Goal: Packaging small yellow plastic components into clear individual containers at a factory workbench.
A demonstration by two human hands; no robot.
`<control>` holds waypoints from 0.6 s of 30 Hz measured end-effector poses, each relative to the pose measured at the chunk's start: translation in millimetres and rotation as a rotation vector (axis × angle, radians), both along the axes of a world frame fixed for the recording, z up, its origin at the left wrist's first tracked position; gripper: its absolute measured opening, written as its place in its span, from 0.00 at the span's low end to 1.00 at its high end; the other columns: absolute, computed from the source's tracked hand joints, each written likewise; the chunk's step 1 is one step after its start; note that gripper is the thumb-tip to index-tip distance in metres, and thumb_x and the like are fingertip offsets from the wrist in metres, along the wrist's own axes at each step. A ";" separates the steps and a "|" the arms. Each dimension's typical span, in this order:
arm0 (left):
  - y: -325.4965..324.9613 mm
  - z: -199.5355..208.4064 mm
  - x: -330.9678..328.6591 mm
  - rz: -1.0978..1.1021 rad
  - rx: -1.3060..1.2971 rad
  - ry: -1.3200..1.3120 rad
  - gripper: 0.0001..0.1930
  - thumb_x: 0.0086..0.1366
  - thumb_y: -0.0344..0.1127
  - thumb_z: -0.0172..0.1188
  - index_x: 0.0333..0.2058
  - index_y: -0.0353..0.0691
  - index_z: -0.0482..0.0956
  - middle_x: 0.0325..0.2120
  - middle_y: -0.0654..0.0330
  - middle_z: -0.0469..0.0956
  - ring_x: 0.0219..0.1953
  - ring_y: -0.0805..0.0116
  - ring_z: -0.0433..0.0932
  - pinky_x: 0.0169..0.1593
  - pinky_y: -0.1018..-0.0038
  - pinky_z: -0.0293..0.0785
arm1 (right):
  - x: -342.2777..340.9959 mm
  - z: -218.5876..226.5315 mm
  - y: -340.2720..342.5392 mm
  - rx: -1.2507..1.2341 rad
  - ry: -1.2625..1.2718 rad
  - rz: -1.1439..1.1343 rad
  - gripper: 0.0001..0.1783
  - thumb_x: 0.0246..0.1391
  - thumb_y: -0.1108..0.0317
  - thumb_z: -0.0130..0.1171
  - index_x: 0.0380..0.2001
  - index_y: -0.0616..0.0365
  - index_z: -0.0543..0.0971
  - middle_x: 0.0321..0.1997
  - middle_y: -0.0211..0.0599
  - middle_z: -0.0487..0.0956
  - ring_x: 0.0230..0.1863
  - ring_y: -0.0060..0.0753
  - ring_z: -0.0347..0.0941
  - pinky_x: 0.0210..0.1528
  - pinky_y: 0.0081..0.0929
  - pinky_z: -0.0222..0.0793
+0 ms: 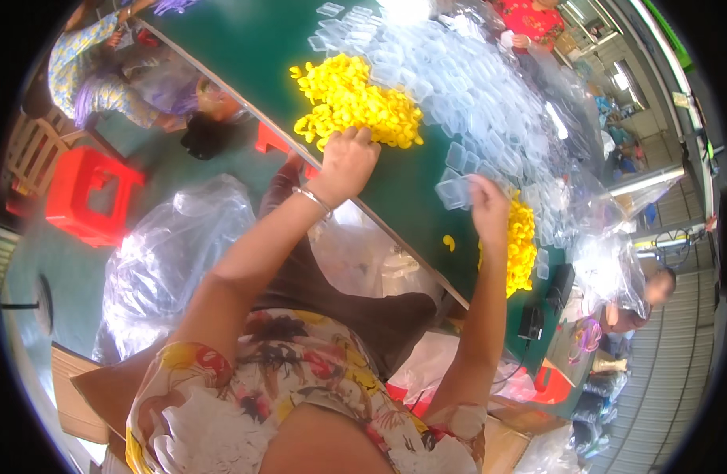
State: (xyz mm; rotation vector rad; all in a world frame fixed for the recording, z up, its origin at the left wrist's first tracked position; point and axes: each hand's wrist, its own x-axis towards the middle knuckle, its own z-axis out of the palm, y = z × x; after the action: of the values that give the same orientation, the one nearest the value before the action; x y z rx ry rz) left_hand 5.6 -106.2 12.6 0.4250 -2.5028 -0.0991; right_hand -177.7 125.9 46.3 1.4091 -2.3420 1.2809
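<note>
- The green surface (237, 49) has its near edge slanting in front of the person; the main yellow pile (367, 99) sits close to that edge, probably to keep the small pieces within easy reach.
- The left hand (350, 164) is at the near side of this pile, fingers curled down onto it; whether they pinch a piece, I cannot tell.
- The right hand (490, 207) grips a clear plastic box (453, 193) between thumb and fingers, seemingly by one side so its inside stays unobstructed.
- That box is above the surface, left of the right hand's fingertips and well apart from the left hand.
- A heap of clear boxes (466, 95) spreads beyond both hands toward the far edge.
- A second yellow pile (523, 253) lies just right of the right forearm (491, 296); a single yellow piece (449, 242) lies left of it.
</note>
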 end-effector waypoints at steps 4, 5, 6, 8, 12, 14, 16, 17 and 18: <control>-3.2 2.7 -9.2 0.038 -0.122 -0.109 0.06 0.53 0.30 0.60 0.29 0.47 0.84 0.31 0.60 0.78 0.40 0.63 0.79 0.42 0.67 0.75 | 7.6 -20.1 -7.3 0.180 -0.123 0.167 0.11 0.57 0.74 0.60 0.44 0.61 0.81 0.38 0.36 0.81 0.37 0.27 0.77 0.42 0.22 0.71; -4.2 2.2 -8.5 0.029 -0.122 -0.119 0.06 0.53 0.30 0.60 0.29 0.47 0.83 0.31 0.60 0.78 0.40 0.62 0.79 0.42 0.67 0.75 | 15.2 -19.7 -8.1 0.181 -0.126 0.154 0.11 0.57 0.74 0.60 0.44 0.61 0.81 0.38 0.36 0.81 0.37 0.27 0.77 0.42 0.22 0.71; -3.9 3.2 -9.0 0.018 -0.123 -0.128 0.05 0.53 0.30 0.60 0.29 0.46 0.83 0.30 0.60 0.79 0.40 0.62 0.80 0.42 0.67 0.75 | 22.6 -15.0 -8.8 0.120 -0.026 0.082 0.11 0.56 0.74 0.61 0.44 0.60 0.81 0.36 0.36 0.81 0.36 0.26 0.77 0.41 0.23 0.71; 0.3 9.2 -9.7 -0.020 -0.131 -0.167 0.05 0.53 0.30 0.60 0.29 0.46 0.83 0.30 0.59 0.80 0.40 0.62 0.80 0.42 0.67 0.75 | 28.3 -8.3 3.3 0.063 0.074 -0.001 0.12 0.55 0.73 0.62 0.44 0.59 0.81 0.34 0.36 0.81 0.34 0.26 0.76 0.39 0.23 0.71; -0.4 9.4 -6.1 -0.091 -0.063 -0.162 0.06 0.58 0.32 0.60 0.32 0.44 0.84 0.32 0.58 0.81 0.39 0.59 0.81 0.42 0.66 0.76 | 57.0 2.5 37.9 0.273 -0.104 0.021 0.12 0.52 0.73 0.64 0.41 0.58 0.81 0.32 0.37 0.79 0.31 0.31 0.76 0.34 0.27 0.71; 8.5 8.7 -6.2 -0.173 0.140 -0.035 0.05 0.57 0.32 0.61 0.32 0.44 0.83 0.30 0.57 0.81 0.36 0.57 0.81 0.40 0.65 0.77 | 71.6 2.4 41.7 0.401 0.049 -0.016 0.14 0.45 0.73 0.67 0.39 0.56 0.81 0.29 0.40 0.76 0.30 0.43 0.75 0.33 0.35 0.71; 25.4 7.2 -5.8 -0.255 0.343 0.092 0.04 0.56 0.32 0.62 0.31 0.43 0.83 0.28 0.56 0.80 0.34 0.56 0.81 0.38 0.64 0.77 | 71.7 -7.4 45.8 0.342 0.127 0.030 0.14 0.44 0.72 0.68 0.38 0.56 0.82 0.25 0.40 0.73 0.27 0.45 0.73 0.32 0.38 0.70; 36.2 4.7 -5.2 -0.341 0.431 0.168 0.04 0.55 0.32 0.62 0.30 0.43 0.83 0.28 0.56 0.79 0.32 0.54 0.80 0.37 0.63 0.77 | 72.3 -9.5 46.4 0.355 0.174 -0.001 0.14 0.44 0.73 0.68 0.38 0.56 0.81 0.25 0.39 0.74 0.27 0.42 0.74 0.32 0.36 0.71; 46.9 2.5 -4.3 -0.426 0.520 0.244 0.04 0.55 0.32 0.63 0.30 0.43 0.82 0.27 0.56 0.79 0.30 0.53 0.80 0.35 0.62 0.77 | 74.0 -10.4 46.2 0.370 0.221 -0.033 0.13 0.45 0.75 0.67 0.38 0.57 0.81 0.25 0.39 0.75 0.27 0.40 0.75 0.32 0.33 0.71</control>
State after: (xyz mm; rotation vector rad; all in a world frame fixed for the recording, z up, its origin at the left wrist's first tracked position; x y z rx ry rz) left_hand 1.2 -59.3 15.1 0.0632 -2.2632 -0.9244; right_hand -103.7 172.1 35.9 1.5085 -2.5181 0.6621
